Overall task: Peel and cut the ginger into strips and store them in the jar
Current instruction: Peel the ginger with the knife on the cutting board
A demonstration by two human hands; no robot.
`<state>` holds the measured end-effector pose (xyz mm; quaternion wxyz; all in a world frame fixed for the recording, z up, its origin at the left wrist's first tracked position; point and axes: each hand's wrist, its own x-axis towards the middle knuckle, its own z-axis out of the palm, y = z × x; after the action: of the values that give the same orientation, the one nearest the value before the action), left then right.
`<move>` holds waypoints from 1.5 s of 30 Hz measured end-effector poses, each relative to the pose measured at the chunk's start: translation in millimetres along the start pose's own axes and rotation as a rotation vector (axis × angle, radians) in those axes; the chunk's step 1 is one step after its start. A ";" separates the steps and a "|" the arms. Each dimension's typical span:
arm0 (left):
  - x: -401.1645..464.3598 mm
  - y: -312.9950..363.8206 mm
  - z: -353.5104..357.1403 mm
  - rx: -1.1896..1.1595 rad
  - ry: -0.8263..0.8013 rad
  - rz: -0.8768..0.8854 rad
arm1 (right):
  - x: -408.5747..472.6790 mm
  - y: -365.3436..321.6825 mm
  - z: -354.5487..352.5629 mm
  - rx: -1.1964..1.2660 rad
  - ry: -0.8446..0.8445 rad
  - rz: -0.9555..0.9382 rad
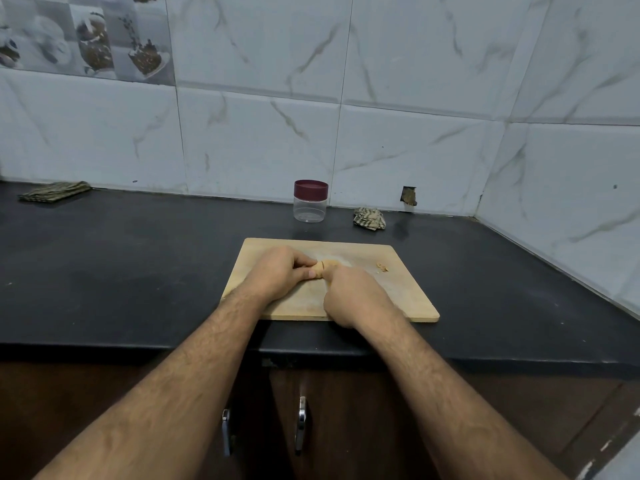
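Ginger (323, 266) lies mid cutting board (408, 292), pinned under my left hand (278, 273), fingers curled round its near end. My right hand (351, 297) is fisted just beside it, touching the piece; whatever it grips is hidden, cannot tell. Small heap of peel scraps (382, 267) sits on the board's right side. Jar (310, 201), maroon lid on, stands behind the board near the wall.

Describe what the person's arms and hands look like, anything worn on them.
Both arms are bare from the frame edge to the wrist, hairy, with no sleeves in view. The left hand and right hand wear no gloves; no watch, bracelet or ring shows.
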<state>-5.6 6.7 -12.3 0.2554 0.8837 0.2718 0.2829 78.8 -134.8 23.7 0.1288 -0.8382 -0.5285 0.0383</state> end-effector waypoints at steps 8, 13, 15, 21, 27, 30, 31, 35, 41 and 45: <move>-1.9 0.5 -0.3 0.048 0.014 -0.018 | -37.4 4.4 -6.2 -0.051 0.004 -0.027; -4.5 1.2 -0.5 0.051 0.040 -0.026 | -48.7 8.7 -11.2 -0.081 -0.007 -0.042; -4.7 -0.7 -1.8 0.054 0.057 -0.046 | -49.5 10.7 -12.0 -0.084 -0.012 -0.049; -0.2 3.9 -8.3 0.161 0.127 -0.147 | -48.3 19.4 -14.0 -0.011 0.125 -0.060; 10.3 11.1 -12.1 0.255 0.089 -0.220 | -29.8 29.9 -16.4 0.051 0.136 0.049; 11.8 14.3 -13.4 0.250 0.103 -0.230 | -23.1 32.9 -15.6 0.068 0.131 0.073; 11.7 16.8 -13.5 0.243 0.122 -0.219 | -21.2 34.1 -15.3 0.075 0.130 0.076; 14.1 30.9 -10.4 0.245 0.142 -0.138 | -16.3 37.2 -16.0 0.092 0.117 0.092; 14.5 48.3 6.4 0.392 0.170 -0.309 | -13.3 41.2 -20.0 0.082 0.114 0.110; 12.0 52.9 16.2 0.395 0.136 -0.327 | -9.9 42.8 -22.8 0.046 0.112 0.099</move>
<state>30.8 -28.8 12.5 0.1014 0.8397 0.4774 0.2383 116.5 -165.2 34.0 0.1751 -0.8609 -0.4775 0.0099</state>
